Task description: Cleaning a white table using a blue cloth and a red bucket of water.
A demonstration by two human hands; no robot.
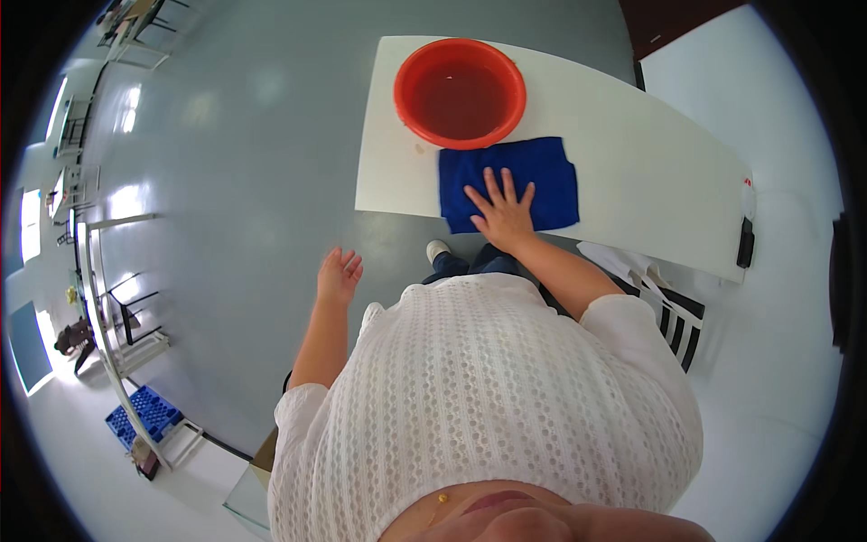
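Observation:
My right hand (506, 217) lies palm down on a blue cloth (552, 173), its fingers spread and not gripping it. The cloth is spread flat on a white table (650, 156), and its near edge reaches the table's front edge. Just beyond the cloth stands a round red plastic basin (404, 101) holding liquid. The basin's near rim meets the cloth's far edge. My left hand (339, 274) hangs in the air left of my body, short of the table, with nothing in it and its fingers slightly curled and apart.
A black marker-like object (746, 242) is at the table's right end, by the white wall (792, 203). A white bag (620, 261) and a black-and-white striped item (681, 325) are below the table's front edge. Far left stand a white metal frame (101, 325) and a blue plastic pallet (145, 414).

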